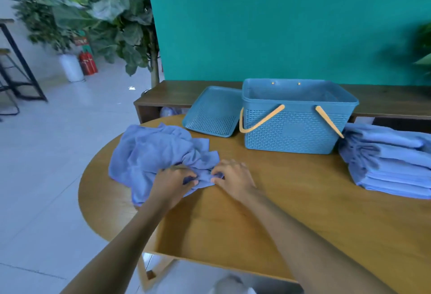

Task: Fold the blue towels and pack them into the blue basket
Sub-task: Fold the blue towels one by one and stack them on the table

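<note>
Your left hand (173, 180) and right hand (233, 176) each pinch the near edge of one crumpled blue towel (154, 154) lying at the left of the wooden table (279, 212). Behind it stands one open blue basket (296, 130) with two orange handles, its one lid (213, 112) leaning against its left side. One stack of folded towels (391, 161), too blurred to count, sits right of the basket.

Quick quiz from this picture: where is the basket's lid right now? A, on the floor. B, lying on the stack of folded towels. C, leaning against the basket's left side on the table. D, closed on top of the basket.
C: the lid stands tilted on the table, propped against the left side of the open blue basket, well apart from the folded stack.
</note>
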